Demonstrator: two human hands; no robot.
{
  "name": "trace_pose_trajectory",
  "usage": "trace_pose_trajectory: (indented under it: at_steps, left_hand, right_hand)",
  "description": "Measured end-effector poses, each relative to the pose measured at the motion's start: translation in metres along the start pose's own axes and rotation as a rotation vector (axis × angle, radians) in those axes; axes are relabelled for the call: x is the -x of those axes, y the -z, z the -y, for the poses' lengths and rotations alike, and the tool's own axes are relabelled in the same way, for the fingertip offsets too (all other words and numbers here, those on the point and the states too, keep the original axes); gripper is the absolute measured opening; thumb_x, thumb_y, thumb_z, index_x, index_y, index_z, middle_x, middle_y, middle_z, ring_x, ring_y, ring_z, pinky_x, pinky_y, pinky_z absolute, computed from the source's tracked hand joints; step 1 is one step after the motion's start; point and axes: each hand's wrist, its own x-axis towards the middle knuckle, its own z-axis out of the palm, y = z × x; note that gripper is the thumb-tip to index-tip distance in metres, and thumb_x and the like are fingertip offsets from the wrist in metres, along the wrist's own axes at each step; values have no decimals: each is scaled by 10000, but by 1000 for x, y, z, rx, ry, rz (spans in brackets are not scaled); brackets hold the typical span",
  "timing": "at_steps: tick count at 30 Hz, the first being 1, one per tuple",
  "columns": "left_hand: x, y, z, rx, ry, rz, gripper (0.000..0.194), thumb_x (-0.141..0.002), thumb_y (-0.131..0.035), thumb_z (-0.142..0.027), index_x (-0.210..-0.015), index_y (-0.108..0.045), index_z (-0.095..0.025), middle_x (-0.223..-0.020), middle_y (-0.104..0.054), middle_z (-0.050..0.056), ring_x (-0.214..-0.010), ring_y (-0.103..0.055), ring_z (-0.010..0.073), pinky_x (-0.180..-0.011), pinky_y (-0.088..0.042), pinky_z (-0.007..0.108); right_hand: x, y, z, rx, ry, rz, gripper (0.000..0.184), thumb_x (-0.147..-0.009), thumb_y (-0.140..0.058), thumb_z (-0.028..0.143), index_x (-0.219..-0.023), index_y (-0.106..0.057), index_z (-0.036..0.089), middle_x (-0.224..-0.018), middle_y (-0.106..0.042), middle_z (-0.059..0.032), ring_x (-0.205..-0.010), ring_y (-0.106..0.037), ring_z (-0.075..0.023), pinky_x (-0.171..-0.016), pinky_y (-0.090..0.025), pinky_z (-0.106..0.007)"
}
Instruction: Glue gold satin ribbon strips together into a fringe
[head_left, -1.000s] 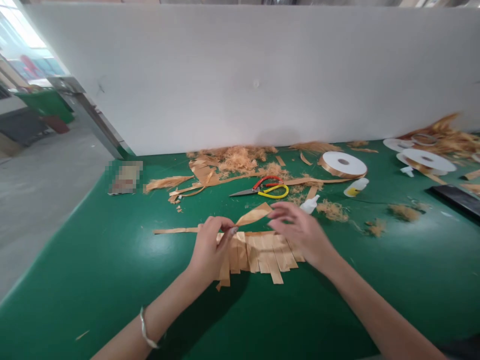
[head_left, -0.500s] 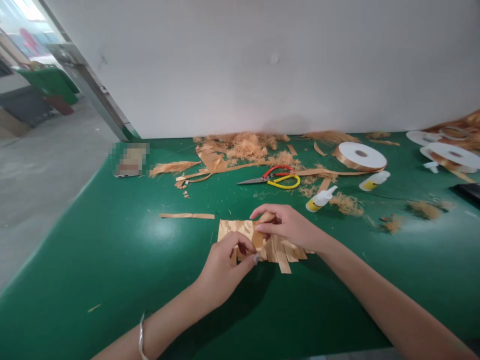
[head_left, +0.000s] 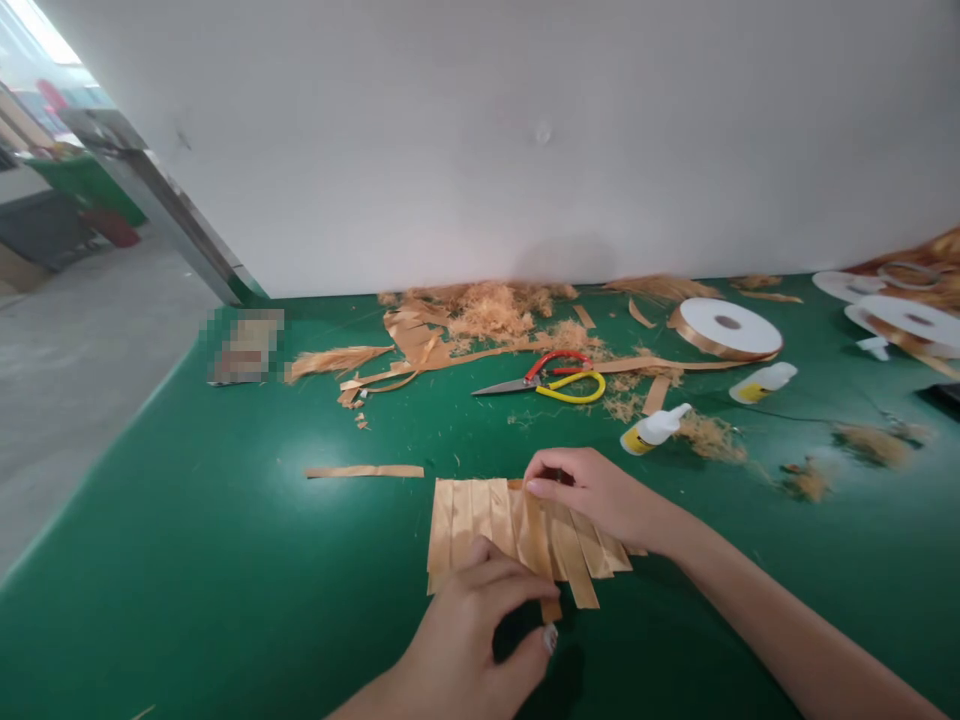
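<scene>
A row of shiny gold ribbon strips (head_left: 465,520) lies side by side on the green table, overlapping, with uneven lower ends. My right hand (head_left: 592,490) pinches the top end of one ribbon strip (head_left: 534,535) at the row's upper edge, thumb and index finger together. Over the lower left part of the row is my left hand (head_left: 480,620). Its fingertips touch that same strip near its lower end, and the thumb stands apart just below. My left palm hides some lower ends of the strips.
A loose ribbon strip (head_left: 365,472) lies left of the row. Behind are scissors (head_left: 536,384), frayed fibre scraps (head_left: 487,310), a glue bottle (head_left: 652,432), a second glue bottle (head_left: 763,383) and a ribbon spool (head_left: 726,328). A blurred-out object (head_left: 247,345) lies far left; a wall (head_left: 480,150) stands behind.
The folded-up strip now lies flat along the row. My left hand has moved down to its lower end, its thumb now apart from the fingers. The view has tilted up slightly.
</scene>
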Motion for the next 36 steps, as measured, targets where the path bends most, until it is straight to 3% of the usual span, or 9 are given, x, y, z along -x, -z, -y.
trace_pose_trajectory:
  at_steps: [4,10,14,19,36]
  left_hand:
    - [-2,0,5,-141,8,-35,249,-765,-519,-135,-964,-631,-236,-956,-600,58,-932,-495,206,-797,-467,354]
    - [-13,8,10,-541,-8,-30,216,-824,-445,-185,-992,-573,-229,-981,-514,77,-930,-432,243,-788,-421,428]
    - [-20,10,17,-735,15,-10,305,-848,-442,-289,-1139,-524,-252,-953,-494,78,-867,-426,249,-727,-405,424]
    - [-22,8,23,-741,18,14,418,-865,-432,-363,-1272,-442,-265,-964,-480,81,-865,-415,246,-756,-393,434]
    - [-23,5,31,-850,-36,-11,470,-884,-393,-430,-1314,-446,-249,-937,-497,86,-831,-418,234,-746,-392,408]
  right_hand:
    - [-5,3,-1,34,52,-23,232,-876,-460,308,-817,-658,201,-895,-618,-31,-821,-555,-146,-725,-394,-266]
    - [-13,0,-7,99,-68,-20,173,-825,-539,341,-794,-649,212,-687,-581,-6,-601,-485,-122,-538,-333,-249]
    - [-18,-1,-8,124,-21,-16,213,-862,-492,338,-800,-657,219,-827,-627,-25,-709,-538,-142,-623,-381,-268]
    - [-22,0,-5,186,60,-44,187,-860,-508,271,-776,-668,223,-870,-641,-24,-856,-549,-167,-776,-396,-304]
    - [-25,-4,-8,183,31,-58,96,-837,-512,270,-857,-593,221,-806,-604,-34,-874,-515,-183,-714,-401,-298]
